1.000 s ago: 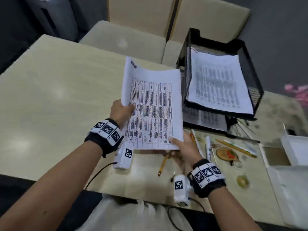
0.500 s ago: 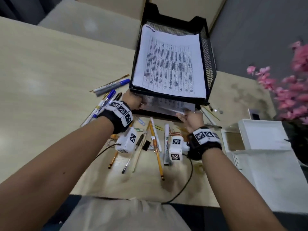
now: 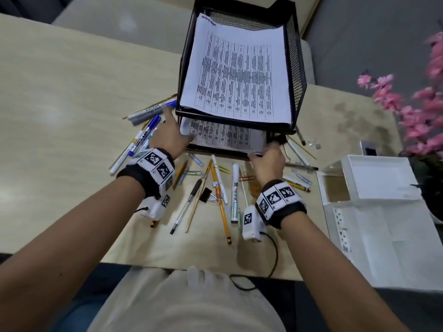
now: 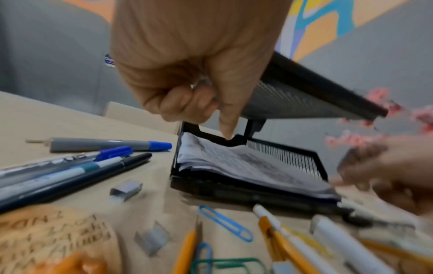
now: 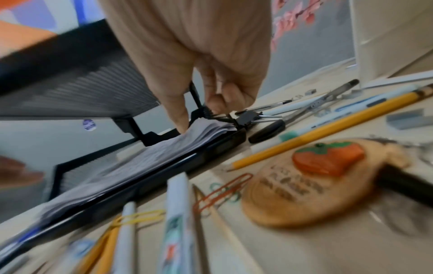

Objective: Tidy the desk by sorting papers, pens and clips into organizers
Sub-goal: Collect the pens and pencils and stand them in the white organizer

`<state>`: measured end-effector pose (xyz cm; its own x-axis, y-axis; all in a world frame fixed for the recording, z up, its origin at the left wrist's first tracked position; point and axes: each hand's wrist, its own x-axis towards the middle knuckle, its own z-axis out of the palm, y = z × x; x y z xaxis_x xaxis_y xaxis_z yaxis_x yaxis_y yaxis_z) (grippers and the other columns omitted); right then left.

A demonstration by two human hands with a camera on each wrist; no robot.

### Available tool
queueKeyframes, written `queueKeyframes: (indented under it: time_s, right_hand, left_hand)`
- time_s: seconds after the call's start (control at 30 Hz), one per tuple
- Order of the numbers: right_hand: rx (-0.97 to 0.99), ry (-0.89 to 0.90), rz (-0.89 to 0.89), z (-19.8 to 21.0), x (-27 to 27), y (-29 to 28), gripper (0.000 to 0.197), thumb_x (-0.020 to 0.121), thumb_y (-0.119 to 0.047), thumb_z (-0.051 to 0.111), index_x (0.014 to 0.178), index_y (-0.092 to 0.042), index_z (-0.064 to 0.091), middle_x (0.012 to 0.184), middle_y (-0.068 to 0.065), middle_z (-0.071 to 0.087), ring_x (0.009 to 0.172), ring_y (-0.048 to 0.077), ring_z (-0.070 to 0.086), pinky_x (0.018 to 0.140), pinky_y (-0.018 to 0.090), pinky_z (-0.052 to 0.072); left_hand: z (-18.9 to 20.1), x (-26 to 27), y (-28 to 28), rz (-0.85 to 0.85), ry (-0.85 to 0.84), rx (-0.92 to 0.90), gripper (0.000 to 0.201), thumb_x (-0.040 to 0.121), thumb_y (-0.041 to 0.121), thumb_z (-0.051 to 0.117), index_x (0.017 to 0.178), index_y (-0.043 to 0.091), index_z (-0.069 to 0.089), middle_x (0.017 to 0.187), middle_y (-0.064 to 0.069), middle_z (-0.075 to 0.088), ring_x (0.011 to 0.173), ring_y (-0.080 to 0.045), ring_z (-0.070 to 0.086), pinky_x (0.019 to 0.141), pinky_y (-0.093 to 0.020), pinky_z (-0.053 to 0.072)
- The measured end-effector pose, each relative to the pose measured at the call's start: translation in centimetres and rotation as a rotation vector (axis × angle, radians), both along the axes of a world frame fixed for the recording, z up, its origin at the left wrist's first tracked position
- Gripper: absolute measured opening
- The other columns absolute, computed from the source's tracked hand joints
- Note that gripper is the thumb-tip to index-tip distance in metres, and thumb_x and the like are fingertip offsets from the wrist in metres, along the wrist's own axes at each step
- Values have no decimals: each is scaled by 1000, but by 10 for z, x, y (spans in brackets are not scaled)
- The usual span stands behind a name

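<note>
A black mesh two-tier paper tray [image 3: 297,75] stands at the desk's far side, with a printed sheet [image 3: 237,75] in its top tier. A stack of printed papers [image 3: 223,136] lies in the bottom tier. My left hand [image 3: 167,135] is at the tray's front left corner. In the left wrist view its thumb tip [image 4: 226,131] touches the side rail by the papers [image 4: 246,166], with the other fingers curled. My right hand [image 3: 267,156] is at the front right corner, one fingertip [image 5: 182,126] pressing on the stack [image 5: 164,148]. Neither hand grips anything.
Pens, pencils and markers lie scattered before the tray: a white marker [image 3: 235,192], a yellow pencil [image 3: 221,204], blue pens [image 3: 146,133]. Paper clips [image 3: 197,160], a binder clip [image 3: 205,195] and a wooden keychain [image 5: 304,176] lie among them. A white organizer [image 3: 378,180] and pink flowers [image 3: 419,111] stand at the right.
One second ago both hands held a printed sheet in the air. They then slid it into the bottom tier, where it now lies, and the hands rest at the tray's front corners.
</note>
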<state>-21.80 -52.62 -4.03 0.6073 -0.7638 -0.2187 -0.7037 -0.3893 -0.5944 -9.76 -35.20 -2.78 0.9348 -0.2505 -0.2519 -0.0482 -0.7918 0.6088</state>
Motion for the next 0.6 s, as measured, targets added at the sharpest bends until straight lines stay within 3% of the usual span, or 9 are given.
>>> queueKeyframes:
  time_s: [0.07,0.1,0.17,0.27,0.37,0.47,0.53,0.6]
  right_hand:
    - [46,177,158,-3,-12,19,18,81,-24,65,85,-7,60,99,17,67,92,31,64,79,36,52]
    - [77,259,236,-5,-17,28,19,80,-23,66,87,-6,62,96,15,68,89,31,65,77,37,54]
    - [35,347,315,-8,-24,45,26,80,-20,65,99,-3,62,102,15,66,94,32,64,77,36,53]
    - [-107,381,300,-8,-27,58,26,85,-15,61,108,-2,58,111,16,63,102,34,60,82,38,51]
    - [-139,411,276,-7,-32,62,27,83,-11,63,108,-2,56,109,17,64,102,34,61,79,37,50]
    - [-61,260,189,-3,-39,66,18,83,-9,62,99,-4,54,94,11,65,85,27,63,69,28,53]
    - [64,17,128,4,-41,74,9,85,-8,61,90,-10,54,77,0,58,63,10,55,49,5,41]
    - [269,-200,109,10,-40,86,10,84,-5,62,85,-13,57,71,-3,56,57,6,52,41,3,38]
  left_hand:
    - [7,-6,8,24,29,-123,67,83,30,66,136,4,32,126,-20,56,116,-33,55,90,-38,45]
    - [8,-7,11,9,51,-127,58,85,30,64,130,5,40,124,-19,57,114,-31,55,85,-34,43]
    - [11,-12,14,-29,134,-131,37,87,28,60,117,7,52,108,-14,60,96,-28,57,72,-28,39]
    - [12,-23,19,-55,270,-246,10,91,18,55,97,11,57,75,-3,57,63,-14,51,48,-16,42]
    - [6,-37,24,-40,377,-293,8,93,14,50,90,11,57,68,0,53,56,-9,48,45,-13,41]
    - [0,-49,27,-54,477,-355,13,96,16,46,91,10,56,68,-2,54,57,-12,48,52,-18,42]
    - [1,-55,25,-81,578,-394,23,97,28,44,101,9,56,74,0,56,64,-12,49,60,-22,41]
    - [4,-60,20,-109,684,-435,36,95,42,42,104,11,57,81,0,58,71,-12,50,66,-23,40]
